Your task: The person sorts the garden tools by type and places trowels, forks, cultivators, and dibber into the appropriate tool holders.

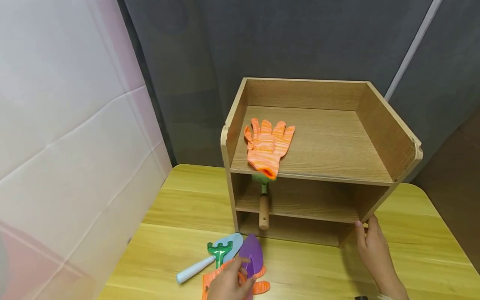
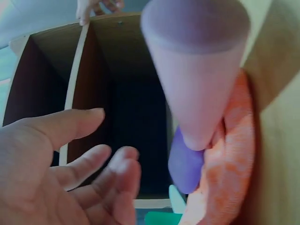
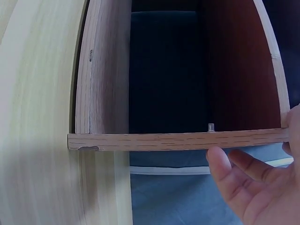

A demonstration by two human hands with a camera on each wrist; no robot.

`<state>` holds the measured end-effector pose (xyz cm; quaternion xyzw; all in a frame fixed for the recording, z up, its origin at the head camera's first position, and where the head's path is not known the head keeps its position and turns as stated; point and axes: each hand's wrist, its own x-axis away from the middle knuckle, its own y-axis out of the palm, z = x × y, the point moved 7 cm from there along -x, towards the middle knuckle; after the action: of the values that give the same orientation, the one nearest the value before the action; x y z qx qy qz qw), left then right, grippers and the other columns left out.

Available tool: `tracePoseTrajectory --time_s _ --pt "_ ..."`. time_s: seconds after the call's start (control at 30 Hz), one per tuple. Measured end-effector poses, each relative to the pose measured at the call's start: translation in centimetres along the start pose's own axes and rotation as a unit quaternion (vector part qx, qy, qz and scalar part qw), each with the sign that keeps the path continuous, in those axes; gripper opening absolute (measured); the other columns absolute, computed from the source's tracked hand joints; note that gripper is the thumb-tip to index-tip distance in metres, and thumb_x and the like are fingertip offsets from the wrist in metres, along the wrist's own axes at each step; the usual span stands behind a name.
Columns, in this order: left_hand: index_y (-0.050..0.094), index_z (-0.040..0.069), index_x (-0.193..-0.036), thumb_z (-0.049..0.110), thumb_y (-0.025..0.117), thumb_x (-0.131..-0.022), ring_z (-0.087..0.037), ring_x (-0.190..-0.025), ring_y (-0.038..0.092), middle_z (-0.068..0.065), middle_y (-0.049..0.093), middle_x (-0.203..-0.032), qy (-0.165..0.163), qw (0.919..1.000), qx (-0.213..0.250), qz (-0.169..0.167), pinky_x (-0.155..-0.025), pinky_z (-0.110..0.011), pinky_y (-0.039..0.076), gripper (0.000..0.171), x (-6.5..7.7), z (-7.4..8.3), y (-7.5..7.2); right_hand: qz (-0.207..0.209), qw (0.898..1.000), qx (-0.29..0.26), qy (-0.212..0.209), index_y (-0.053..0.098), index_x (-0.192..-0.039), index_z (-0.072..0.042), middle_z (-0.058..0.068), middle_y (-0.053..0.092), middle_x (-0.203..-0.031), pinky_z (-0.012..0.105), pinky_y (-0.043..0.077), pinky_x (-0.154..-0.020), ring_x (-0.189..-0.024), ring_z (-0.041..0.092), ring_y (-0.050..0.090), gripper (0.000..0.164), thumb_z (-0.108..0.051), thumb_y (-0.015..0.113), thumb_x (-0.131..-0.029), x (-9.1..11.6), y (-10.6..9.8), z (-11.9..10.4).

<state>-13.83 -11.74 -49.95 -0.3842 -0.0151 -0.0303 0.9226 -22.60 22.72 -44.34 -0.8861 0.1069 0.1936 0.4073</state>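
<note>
My left hand [image 1: 230, 281] hovers at the purple trowel [image 1: 252, 253], its thumb and fingers spread apart. In the left wrist view the trowel's pink handle [image 2: 194, 89] stands beside the fingers, with a gap between. Under the trowel lies an orange striped glove [image 2: 229, 164], partly hidden by the hand in the head view. My right hand [image 1: 375, 250] holds the right side panel of the wooden shelf unit [image 1: 315, 179], thumb at the front edge and fingers along the outside [image 3: 243, 164].
Left of the glove lie a green rake [image 1: 220, 250] and a light blue trowel [image 1: 195, 268]. Another orange glove [image 1: 266, 146] rests on the top shelf. A green tool's wooden handle [image 1: 264, 212] juts from the middle shelf. Dark fabric [image 1: 300, 37] hangs behind.
</note>
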Motion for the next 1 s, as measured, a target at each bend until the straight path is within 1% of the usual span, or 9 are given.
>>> tracePoseTrajectory --time_s 0.1,0.17,0.33,0.53,0.63,0.73,0.83,0.9,1.0 --pt "0.061 0.016 -0.111 0.03 0.07 -0.082 0.0 -0.052 0.041 0.012 0.053 -0.074 -0.018 0.9991 -0.022 -0.029 -0.044 -0.024 0.034 0.034 -0.1 -0.6 0.9 -0.004 1.0 -0.002 0.002 0.029 -0.139 0.01 0.037 0.048 -0.123 0.06 0.049 -0.073 -0.093 0.052 0.06 0.043 -0.014 0.037 -0.104 0.0 0.1 0.0" --pt "0.061 0.018 -0.109 0.031 0.069 -0.081 -0.001 -0.053 0.041 0.013 0.051 -0.072 -0.026 0.9981 -0.042 -0.038 -0.045 -0.025 0.033 0.032 -0.1 -0.9 1.3 -0.007 1.0 -0.002 0.004 0.029 -0.139 0.01 0.038 0.047 -0.123 0.06 0.049 -0.073 -0.093 0.052 0.06 0.044 -0.014 0.037 -0.104 0.0 0.2 0.0" --pt "0.063 0.022 -0.105 0.03 0.068 -0.078 0.0 -0.056 0.038 0.014 0.049 -0.072 -0.022 0.997 -0.067 -0.034 -0.047 -0.024 0.032 0.029 -0.3 -1.5 1.9 -0.006 1.0 -0.003 0.006 0.028 -0.139 0.011 0.038 0.046 -0.125 0.062 0.048 -0.074 -0.094 0.054 0.059 0.044 -0.014 0.036 -0.104 0.0 0.2 -0.1" --pt "0.063 0.021 -0.103 0.032 0.069 -0.078 -0.002 -0.055 0.038 0.012 0.045 -0.069 -0.019 0.9952 -0.089 -0.035 -0.046 -0.025 0.031 0.028 -0.3 -1.8 2.2 -0.008 1.0 -0.003 0.004 0.028 -0.137 0.012 0.039 0.045 -0.124 0.062 0.049 -0.074 -0.095 0.054 0.059 0.042 -0.013 0.037 -0.104 -0.1 0.2 -0.1" --pt "0.063 0.021 -0.103 0.033 0.069 -0.078 -0.004 -0.054 0.039 0.011 0.044 -0.069 -0.027 0.9938 -0.097 -0.047 -0.046 -0.026 0.032 0.029 -0.4 -2.0 2.5 -0.007 1.0 -0.004 0.005 0.029 -0.137 0.012 0.039 0.046 -0.124 0.062 0.048 -0.074 -0.094 0.055 0.059 0.042 -0.012 0.037 -0.104 0.0 0.2 0.0" --pt "0.063 0.022 -0.104 0.036 0.07 -0.078 -0.005 -0.055 0.041 0.009 0.047 -0.07 -0.024 0.9913 -0.113 -0.063 -0.045 -0.028 0.033 0.031 -0.5 -2.0 2.8 -0.007 1.0 -0.003 0.008 0.029 -0.136 0.012 0.04 0.045 -0.123 0.063 0.048 -0.074 -0.095 0.055 0.058 0.041 -0.013 0.036 -0.104 0.0 0.2 0.1" --pt "0.061 0.023 -0.105 0.04 0.071 -0.077 -0.007 -0.055 0.042 0.008 0.047 -0.069 -0.027 0.9887 -0.119 -0.087 -0.045 -0.03 0.033 0.035 -0.7 -2.1 3.4 -0.01 1.0 0.002 0.009 0.029 -0.135 0.013 0.04 0.046 -0.123 0.063 0.048 -0.073 -0.095 0.056 0.058 0.041 -0.014 0.036 -0.104 0.0 0.2 0.2" --pt "0.06 0.023 -0.105 0.041 0.071 -0.076 -0.008 -0.054 0.042 0.007 0.046 -0.069 -0.036 0.9875 -0.117 -0.1 -0.045 -0.031 0.033 0.035 -0.7 -2.2 3.6 -0.009 1.0 0.002 0.008 0.029 -0.134 0.013 0.04 0.047 -0.121 0.062 0.048 -0.073 -0.094 0.055 0.059 0.041 -0.014 0.036 -0.104 0.1 0.2 0.3" --pt "0.06 0.022 -0.105 0.041 0.072 -0.076 -0.01 -0.054 0.043 0.006 0.046 -0.068 -0.047 0.987 -0.109 -0.108 -0.045 -0.032 0.033 0.036 -0.7 -2.2 3.8 -0.01 1.0 0.002 0.005 0.029 -0.135 0.013 0.04 0.048 -0.12 0.062 0.048 -0.072 -0.093 0.055 0.059 0.041 -0.014 0.037 -0.104 0.1 0.2 0.3"
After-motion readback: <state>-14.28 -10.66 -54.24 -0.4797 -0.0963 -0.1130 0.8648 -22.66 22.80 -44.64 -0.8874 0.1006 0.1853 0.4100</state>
